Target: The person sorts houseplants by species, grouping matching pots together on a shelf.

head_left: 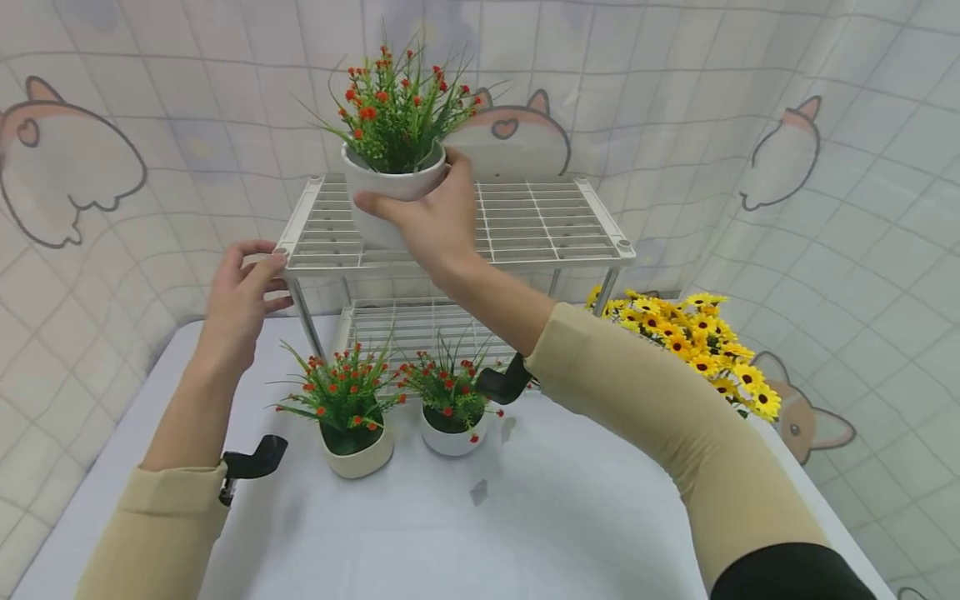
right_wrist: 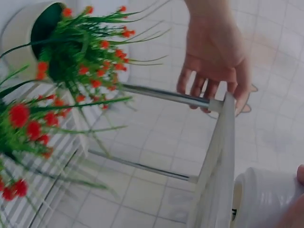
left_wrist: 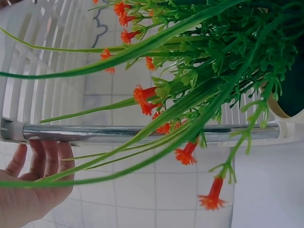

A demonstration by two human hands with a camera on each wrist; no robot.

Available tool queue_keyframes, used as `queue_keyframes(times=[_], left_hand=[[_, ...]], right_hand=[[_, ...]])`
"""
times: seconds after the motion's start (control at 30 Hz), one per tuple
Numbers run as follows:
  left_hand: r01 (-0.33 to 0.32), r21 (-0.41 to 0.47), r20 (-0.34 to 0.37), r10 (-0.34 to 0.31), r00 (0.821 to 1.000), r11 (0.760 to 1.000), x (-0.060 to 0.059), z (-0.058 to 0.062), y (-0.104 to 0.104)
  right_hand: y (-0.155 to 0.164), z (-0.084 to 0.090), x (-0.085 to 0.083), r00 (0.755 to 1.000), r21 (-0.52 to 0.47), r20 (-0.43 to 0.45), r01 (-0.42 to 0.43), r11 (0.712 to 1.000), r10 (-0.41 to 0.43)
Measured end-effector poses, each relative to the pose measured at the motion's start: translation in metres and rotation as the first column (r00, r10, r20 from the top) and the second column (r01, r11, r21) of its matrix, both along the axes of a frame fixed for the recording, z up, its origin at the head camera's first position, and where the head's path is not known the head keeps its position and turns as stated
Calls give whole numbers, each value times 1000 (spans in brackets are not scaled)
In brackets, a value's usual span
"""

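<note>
My right hand (head_left: 435,217) grips a white flowerpot (head_left: 375,221) of red flowers and grassy leaves (head_left: 397,112), thumb across its front. The pot is at the upper tier (head_left: 525,221) of a white two-tier rack; I cannot tell whether its base touches. In the right wrist view the pot (right_wrist: 273,197) is close to the tier's edge. At the rack's front left corner, my left hand (head_left: 236,292) holds on, its fingertips by the metal post (left_wrist: 95,134) in the left wrist view. Below, a cream pot (head_left: 360,454) and another white pot (head_left: 450,437) hold similar red flowers.
A lower tier (head_left: 420,321) lies behind the two lower pots. Yellow flowers (head_left: 697,333) stand to the right of the rack. A white cloth (head_left: 525,517) covers the table, and a tile-patterned curtain (head_left: 637,108) hangs close behind the rack.
</note>
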State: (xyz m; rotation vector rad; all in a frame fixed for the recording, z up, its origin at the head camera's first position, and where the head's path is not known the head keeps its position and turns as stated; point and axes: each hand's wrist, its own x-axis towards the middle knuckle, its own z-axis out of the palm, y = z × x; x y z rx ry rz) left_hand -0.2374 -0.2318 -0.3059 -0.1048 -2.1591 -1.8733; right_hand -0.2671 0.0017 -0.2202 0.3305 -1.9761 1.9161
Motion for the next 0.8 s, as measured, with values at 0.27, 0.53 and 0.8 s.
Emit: queue_keyframes(times=[0.27,0.53,0.8], left_hand=[[6,-7,-16,-6,1000,1000,-1,-1,-1],[25,14,-9,-25,1000,1000,-1,2,-3],[6,-13,5,-6,1000,1000,0,2,0]], right_hand=[[-29,2,-5,996,118,41,77,990,-82],[-52,1,-10,985,232,76,132,964,-153],[-62,1,-23,976,365,114,135,921,-188]])
